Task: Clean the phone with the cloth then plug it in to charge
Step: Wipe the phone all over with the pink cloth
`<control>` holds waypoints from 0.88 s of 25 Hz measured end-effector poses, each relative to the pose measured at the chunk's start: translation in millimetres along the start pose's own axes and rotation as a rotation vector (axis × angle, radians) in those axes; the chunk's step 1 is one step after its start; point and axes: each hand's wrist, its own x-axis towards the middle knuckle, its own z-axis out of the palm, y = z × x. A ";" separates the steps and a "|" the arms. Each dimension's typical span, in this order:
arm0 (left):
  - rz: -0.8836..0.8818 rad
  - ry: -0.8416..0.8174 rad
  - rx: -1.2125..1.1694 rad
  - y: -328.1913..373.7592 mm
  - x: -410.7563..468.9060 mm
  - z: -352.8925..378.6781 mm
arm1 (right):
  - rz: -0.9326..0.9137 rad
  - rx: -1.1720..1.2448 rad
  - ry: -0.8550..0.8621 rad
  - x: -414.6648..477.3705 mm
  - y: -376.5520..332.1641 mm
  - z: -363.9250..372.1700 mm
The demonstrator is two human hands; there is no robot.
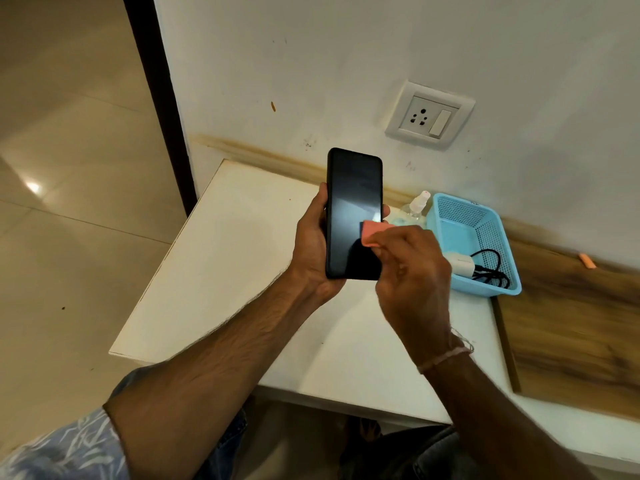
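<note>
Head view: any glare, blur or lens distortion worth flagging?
Head view: glare patch on the phone screen beside the cloth; right hand slightly motion-blurred; wide-angle skews the wall socket; bright reflection on the floor tiles.

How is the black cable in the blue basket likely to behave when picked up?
The cable lies in loose coils, so it is probably floppy and would uncoil and dangle. It rests against the white adapter; if the two are joined, that rigid block would likely hang as the heavier end. Loops might catch on the perforated basket and drag it.
</note>
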 end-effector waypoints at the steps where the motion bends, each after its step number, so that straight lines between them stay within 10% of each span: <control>1: -0.012 -0.001 -0.008 1.4 -1.0 0.7 | -0.081 0.012 -0.035 -3.2 -4.5 2.5; 10: -0.041 0.034 0.026 3.1 -7.1 3.4 | -0.345 0.044 -0.131 2.3 -2.5 3.8; 14: 0.002 0.082 0.046 -0.4 -3.7 1.2 | -0.075 0.057 0.000 26.9 14.0 -0.6; 18: -0.020 0.031 0.043 2.1 -3.5 0.2 | -0.369 0.026 -0.132 10.5 5.2 5.0; 22: 0.013 0.044 0.018 -0.5 -1.3 -1.3 | -0.108 0.054 -0.011 32.8 9.8 1.7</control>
